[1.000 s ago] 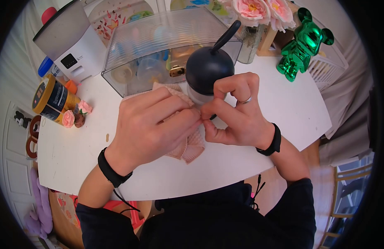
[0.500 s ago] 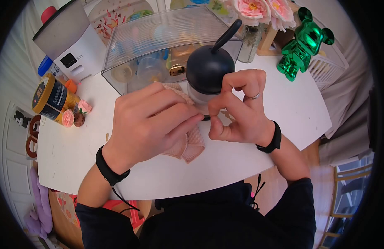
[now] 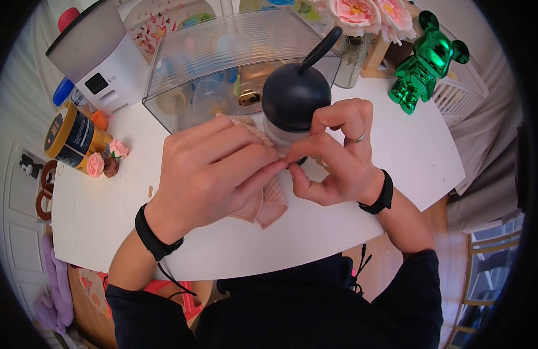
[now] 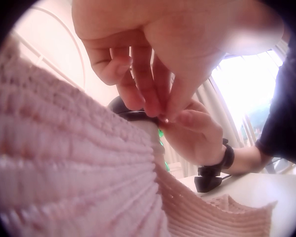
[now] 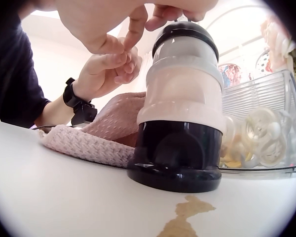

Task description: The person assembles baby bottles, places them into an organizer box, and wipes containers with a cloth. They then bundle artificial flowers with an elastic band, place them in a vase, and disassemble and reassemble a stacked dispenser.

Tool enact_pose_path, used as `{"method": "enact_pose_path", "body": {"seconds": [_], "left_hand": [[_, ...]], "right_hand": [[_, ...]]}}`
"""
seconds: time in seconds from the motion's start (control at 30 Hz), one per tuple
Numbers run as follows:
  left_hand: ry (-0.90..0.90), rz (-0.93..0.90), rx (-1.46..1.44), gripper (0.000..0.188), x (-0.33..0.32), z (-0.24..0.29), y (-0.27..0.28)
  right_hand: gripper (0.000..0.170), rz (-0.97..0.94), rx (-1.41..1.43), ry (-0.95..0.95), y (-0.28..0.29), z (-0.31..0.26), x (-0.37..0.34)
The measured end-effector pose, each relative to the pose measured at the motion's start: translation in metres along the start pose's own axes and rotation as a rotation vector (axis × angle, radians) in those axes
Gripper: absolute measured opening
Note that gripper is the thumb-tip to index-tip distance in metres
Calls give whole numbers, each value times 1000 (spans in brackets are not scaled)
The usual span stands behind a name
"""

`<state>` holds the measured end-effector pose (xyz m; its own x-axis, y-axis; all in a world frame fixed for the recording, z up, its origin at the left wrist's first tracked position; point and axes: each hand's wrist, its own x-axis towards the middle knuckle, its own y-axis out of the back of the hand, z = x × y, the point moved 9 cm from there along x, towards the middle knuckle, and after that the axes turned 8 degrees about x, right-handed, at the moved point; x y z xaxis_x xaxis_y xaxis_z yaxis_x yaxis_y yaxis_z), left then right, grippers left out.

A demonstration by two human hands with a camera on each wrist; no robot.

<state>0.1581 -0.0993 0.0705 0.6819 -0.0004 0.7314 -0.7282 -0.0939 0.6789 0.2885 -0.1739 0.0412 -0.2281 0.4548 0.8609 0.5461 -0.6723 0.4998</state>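
Note:
My left hand (image 3: 213, 168) and right hand (image 3: 341, 154) meet at their fingertips above the white table (image 3: 216, 250). Thumb and forefinger of the left pinch a tiny pale piece (image 4: 165, 120), too small to identify; the right thumb and forefinger close in on the same spot. Beneath the left hand lies a pink knitted cloth (image 3: 263, 208), partly hidden. Just beyond the fingers stands a stacked powder container (image 5: 180, 98) with pale translucent tiers, a black base and a domed black lid (image 3: 295, 96) with a loop handle. Neither hand grips it.
Behind is a clear lidded box (image 3: 222, 46) with bottles and teats. A white machine (image 3: 97, 64), a yellow-lidded tub (image 3: 74, 139) and small pink flowers (image 3: 95, 166) stand left. A shiny green bear figure (image 3: 423, 64) is at the back right. A brown stain (image 5: 185, 217) marks the table.
The right hand drew slightly away from the left fingertips half a second ago; its forefinger has now come back against them. The left hand has shifted only a little. The container stays standing.

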Motion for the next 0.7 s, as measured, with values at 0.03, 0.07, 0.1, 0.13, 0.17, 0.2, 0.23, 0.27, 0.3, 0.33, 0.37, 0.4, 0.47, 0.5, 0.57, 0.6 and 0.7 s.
{"method": "enact_pose_path", "body": {"seconds": [0.03,0.07,0.1,0.13,0.17,0.2,0.23,0.27,0.3,0.33,0.37,0.4,0.47,0.5,0.57,0.6,0.7], "left_hand": [[3,-2,-9,22,0,-1,0],[5,-4,-18,22,-1,-1,-1],[5,-4,-18,22,-1,-2,-1],[10,-8,-42,22,-1,-3,-1],[14,-12,-66,22,-1,-4,-2],[14,-12,-67,22,-1,-4,-2],[11,-9,-80,22,0,-3,-1],[9,-6,-94,23,0,-3,-1],[8,-7,-94,23,0,-3,-2],[11,9,-114,23,0,-4,-1],[13,25,-134,23,0,-4,0],[12,25,-135,23,1,-3,0],[34,4,-132,22,1,-5,0],[34,4,-132,22,1,-5,0],[31,-16,-141,22,-1,-7,-2],[30,-15,-141,22,-1,-7,-3],[36,-33,-149,20,-1,-8,-4]], "right_hand": [[28,0,1,0,0,0,0],[27,4,5,0,1,0,0],[27,7,8,-1,2,0,0],[27,8,8,-2,2,0,0],[27,16,15,-8,4,0,0],[26,24,22,-15,5,0,0],[26,25,22,-16,6,1,0],[26,30,19,-5,6,0,0],[26,36,15,6,7,-1,0],[26,36,15,5,7,-1,0],[26,59,8,18,7,-3,1],[26,81,1,33,9,-4,1],[26,79,4,71,8,-4,0],[25,77,8,110,7,-6,-1],[25,67,22,97,9,-6,1],[25,57,36,83,9,-5,2],[25,67,19,53,9,-1,0]]}}
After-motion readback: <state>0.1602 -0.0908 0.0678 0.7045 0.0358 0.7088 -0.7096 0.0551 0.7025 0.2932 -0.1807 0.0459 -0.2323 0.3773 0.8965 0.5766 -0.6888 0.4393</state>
